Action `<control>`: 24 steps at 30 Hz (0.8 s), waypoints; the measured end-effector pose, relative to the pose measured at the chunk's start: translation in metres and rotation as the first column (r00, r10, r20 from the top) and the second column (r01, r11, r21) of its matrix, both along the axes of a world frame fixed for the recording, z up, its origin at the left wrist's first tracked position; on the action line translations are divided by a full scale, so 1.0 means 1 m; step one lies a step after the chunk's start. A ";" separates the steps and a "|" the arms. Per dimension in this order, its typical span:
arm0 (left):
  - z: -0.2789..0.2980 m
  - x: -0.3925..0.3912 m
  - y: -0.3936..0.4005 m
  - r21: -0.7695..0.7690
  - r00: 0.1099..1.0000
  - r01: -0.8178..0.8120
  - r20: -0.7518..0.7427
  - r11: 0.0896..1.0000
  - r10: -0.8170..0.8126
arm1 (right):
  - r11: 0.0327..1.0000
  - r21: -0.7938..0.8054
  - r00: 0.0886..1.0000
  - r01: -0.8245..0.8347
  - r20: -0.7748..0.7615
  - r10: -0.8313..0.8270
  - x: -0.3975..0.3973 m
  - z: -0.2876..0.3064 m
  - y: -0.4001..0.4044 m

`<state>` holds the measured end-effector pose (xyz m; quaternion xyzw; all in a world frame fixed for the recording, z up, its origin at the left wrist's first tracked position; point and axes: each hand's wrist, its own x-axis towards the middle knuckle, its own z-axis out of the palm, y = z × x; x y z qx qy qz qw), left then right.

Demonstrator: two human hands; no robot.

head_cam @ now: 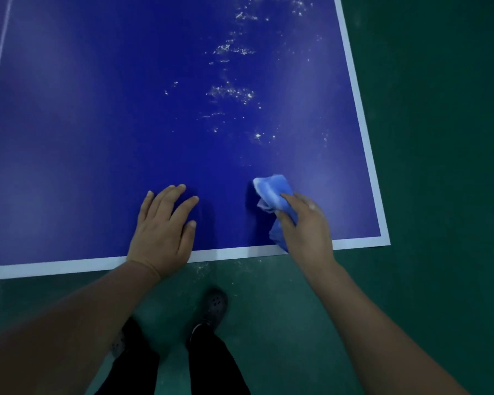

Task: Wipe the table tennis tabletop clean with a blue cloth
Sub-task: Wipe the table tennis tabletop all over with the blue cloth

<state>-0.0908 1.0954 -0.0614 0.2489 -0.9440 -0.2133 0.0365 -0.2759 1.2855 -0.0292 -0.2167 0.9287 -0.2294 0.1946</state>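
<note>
No writing shows. The right hand (307,223) has its fingers clamped on the bunched blue cloth (271,192), pressed to the desk (97,124) near its right corner; white specks (231,92) lie farther off. The left hand (163,226) rests flat, fingers apart.

A dim room with a green floor

The green floor (439,138) is smooth and dark. Little white crumbs (203,267) lie on it, and soft light shines from above.
</note>
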 end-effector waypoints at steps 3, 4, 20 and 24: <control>0.003 0.014 -0.015 -0.028 0.999 -0.037 0.011 0.999 0.037 | 0.970 -0.221 0.932 0.099 0.363 -0.013 -0.005 0.015 0.003; 0.004 0.019 -0.021 -0.042 0.998 -0.059 0.015 0.997 0.059 | 0.960 -0.226 0.884 0.163 0.466 -0.040 -0.012 0.019 0.006; -0.018 0.036 -0.045 -0.136 0.993 -0.089 0.063 0.987 0.098 | 0.896 0.442 0.941 -0.037 -0.287 0.180 -0.070 -0.051 0.051; -0.020 0.036 -0.045 -0.137 0.994 -0.088 0.057 0.987 0.097 | 0.836 0.382 0.906 0.394 -0.317 -0.282 -0.088 -0.047 0.040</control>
